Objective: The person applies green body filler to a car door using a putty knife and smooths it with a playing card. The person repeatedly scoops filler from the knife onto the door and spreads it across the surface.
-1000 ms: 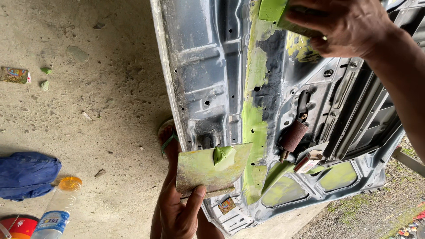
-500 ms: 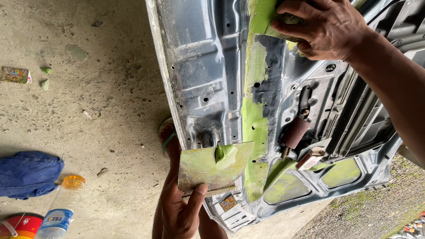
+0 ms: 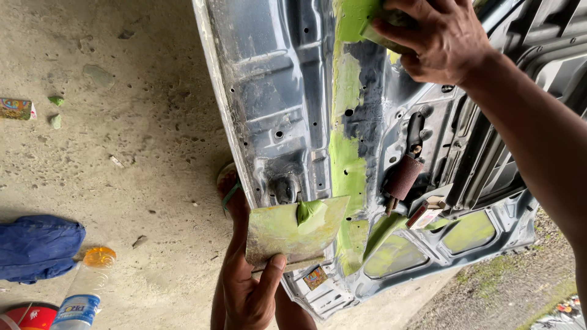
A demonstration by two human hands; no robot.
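My left hand (image 3: 247,293) grips the board (image 3: 293,229) with a blob of green putty (image 3: 310,211). My right hand (image 3: 437,40) presses a spreader (image 3: 382,33) on the car door (image 3: 275,104). If I tip the board, the putty could slide onto the floor (image 3: 122,153).

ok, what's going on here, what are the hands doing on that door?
A person is spreading green filler on a bare grey car door panel. The right hand presses a small spreader against the green strip near the top. The left hand holds a flat board with a blob of filler below.
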